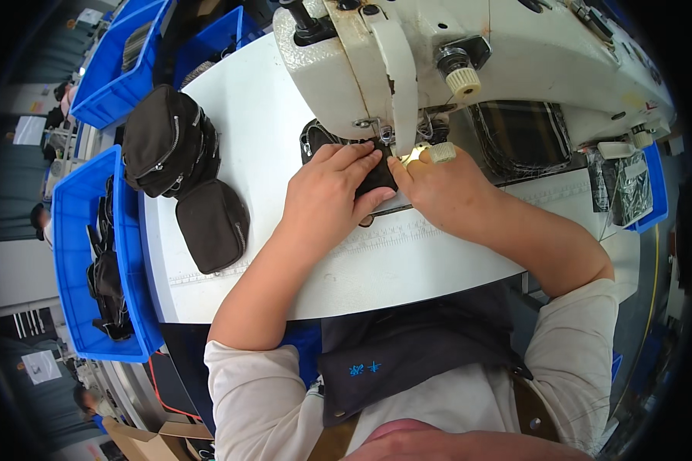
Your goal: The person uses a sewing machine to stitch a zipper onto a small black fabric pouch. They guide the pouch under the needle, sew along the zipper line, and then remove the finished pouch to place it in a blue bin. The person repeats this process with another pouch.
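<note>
A black zippered pouch point(377, 175) lies under the needle of the white sewing machine point(323, 73), partly hidden by my hands. My left hand point(329, 188) rests on it from the left, fingers stretched flat and thumb spread apart. My right hand point(447, 188) is at the needle area, its index finger and thumb closed at the pouch's edge; what the curled fingers grip is partly hidden. A small lamp lights the spot beside the presser foot point(388, 138). Part of the pouch with a zipper shows beyond my left fingers.
Finished-looking black pouches point(165, 146) are piled at the left of the white table point(284, 296), with a single pouch point(211, 227) beside them. Blue bins point(150, 338) stand along the left. Stacked dark fabric panels point(519, 134) lie right of the needle. A ruler strip point(377, 240) crosses the table.
</note>
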`<state>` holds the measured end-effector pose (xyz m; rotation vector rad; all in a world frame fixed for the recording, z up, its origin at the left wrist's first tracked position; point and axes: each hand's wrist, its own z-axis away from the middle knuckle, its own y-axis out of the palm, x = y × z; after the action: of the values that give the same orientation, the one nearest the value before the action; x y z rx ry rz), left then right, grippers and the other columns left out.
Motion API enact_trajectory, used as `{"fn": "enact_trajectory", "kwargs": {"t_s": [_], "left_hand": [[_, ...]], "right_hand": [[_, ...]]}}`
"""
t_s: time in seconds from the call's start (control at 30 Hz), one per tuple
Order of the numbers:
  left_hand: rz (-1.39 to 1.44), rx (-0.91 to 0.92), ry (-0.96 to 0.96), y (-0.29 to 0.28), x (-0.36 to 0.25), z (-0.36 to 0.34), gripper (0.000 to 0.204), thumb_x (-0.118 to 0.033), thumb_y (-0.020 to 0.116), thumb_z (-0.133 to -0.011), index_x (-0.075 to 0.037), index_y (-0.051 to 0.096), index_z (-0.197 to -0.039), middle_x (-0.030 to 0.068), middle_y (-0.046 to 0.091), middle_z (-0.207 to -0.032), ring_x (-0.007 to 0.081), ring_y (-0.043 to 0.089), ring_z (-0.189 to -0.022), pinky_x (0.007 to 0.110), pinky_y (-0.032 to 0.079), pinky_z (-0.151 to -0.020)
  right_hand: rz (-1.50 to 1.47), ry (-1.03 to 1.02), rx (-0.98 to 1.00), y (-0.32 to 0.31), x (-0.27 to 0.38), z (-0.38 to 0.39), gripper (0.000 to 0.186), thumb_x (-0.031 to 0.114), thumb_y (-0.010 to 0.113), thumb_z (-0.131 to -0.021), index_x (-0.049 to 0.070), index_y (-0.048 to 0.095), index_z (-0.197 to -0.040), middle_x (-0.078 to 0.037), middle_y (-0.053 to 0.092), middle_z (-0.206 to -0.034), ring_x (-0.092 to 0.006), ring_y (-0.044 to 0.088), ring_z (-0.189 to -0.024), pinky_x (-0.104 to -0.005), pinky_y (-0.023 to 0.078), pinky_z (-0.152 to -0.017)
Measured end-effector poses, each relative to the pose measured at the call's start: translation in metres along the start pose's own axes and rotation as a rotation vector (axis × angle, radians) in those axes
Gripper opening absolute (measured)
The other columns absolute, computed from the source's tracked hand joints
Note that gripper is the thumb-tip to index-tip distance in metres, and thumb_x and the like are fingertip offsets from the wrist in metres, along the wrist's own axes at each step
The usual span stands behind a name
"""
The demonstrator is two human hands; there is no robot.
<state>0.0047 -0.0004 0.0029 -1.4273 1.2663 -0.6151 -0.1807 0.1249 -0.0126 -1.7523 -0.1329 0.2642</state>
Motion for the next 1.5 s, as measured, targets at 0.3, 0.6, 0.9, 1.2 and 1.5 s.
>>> {"fn": "enact_trajectory", "kwargs": {"t_s": [0.3,0.6,0.9,1.2,1.5], "left_hand": [[0.547,-0.097,-0.468,0.013,0.026,-0.004,0.013,-0.018,0.079,-0.092,-0.007,0.078,-0.100,0.0047,0.076,-0.093,0.0227,0.071,-0.088,0.035,0.058,-0.079],[-0.059,-0.251,-0.423,0.026,0.068,0.002,0.059,-0.035,0.089,-0.083,-0.006,0.065,-0.128,0.0144,0.065,-0.122,0.0370,0.059,-0.115,0.047,0.051,-0.098],[0.124,0.240,-0.515,-0.030,0.050,0.035,0.047,-0.037,0.083,-0.089,-0.002,0.067,-0.116,0.0180,0.071,-0.107,0.0385,0.068,-0.104,0.046,0.054,-0.088],[0.786,0.041,-0.505,-0.125,0.112,0.170,0.033,-0.024,0.074,-0.097,-0.010,0.065,-0.125,0.0042,0.072,-0.105,0.0186,0.067,-0.096,0.034,0.053,-0.087],[1.269,-1.169,-0.992,-0.137,0.188,0.247,0.040,-0.047,0.063,-0.105,-0.021,0.064,-0.136,-0.0036,0.072,-0.130,0.0081,0.066,-0.118,0.031,0.051,-0.088]], "right_hand": [[-0.057,-0.020,-0.093,0.010,-0.003,-0.001,0.041,0.008,0.066,-0.089,-0.003,0.070,-0.127,-0.005,0.071,-0.073,-0.0238,0.071,-0.065,-0.0387,0.053,-0.059],[-0.032,0.042,0.031,0.021,0.002,-0.005,0.039,0.013,0.063,-0.090,0.001,0.071,-0.127,-0.006,0.071,-0.081,-0.0245,0.072,-0.077,-0.0424,0.054,-0.066],[-0.087,-0.031,0.004,0.016,0.007,-0.010,0.033,0.010,0.058,-0.097,-0.002,0.068,-0.126,-0.013,0.072,-0.079,-0.0336,0.073,-0.078,-0.0480,0.055,-0.070],[-0.123,0.000,0.023,0.002,0.018,0.011,0.035,0.009,0.059,-0.095,0.005,0.067,-0.128,-0.011,0.069,-0.085,-0.0328,0.069,-0.083,-0.0475,0.053,-0.074],[-0.152,0.027,-0.068,0.005,0.024,0.023,0.032,0.011,0.063,-0.092,0.007,0.071,-0.123,-0.009,0.069,-0.086,-0.0302,0.068,-0.086,-0.0474,0.053,-0.077]]}}
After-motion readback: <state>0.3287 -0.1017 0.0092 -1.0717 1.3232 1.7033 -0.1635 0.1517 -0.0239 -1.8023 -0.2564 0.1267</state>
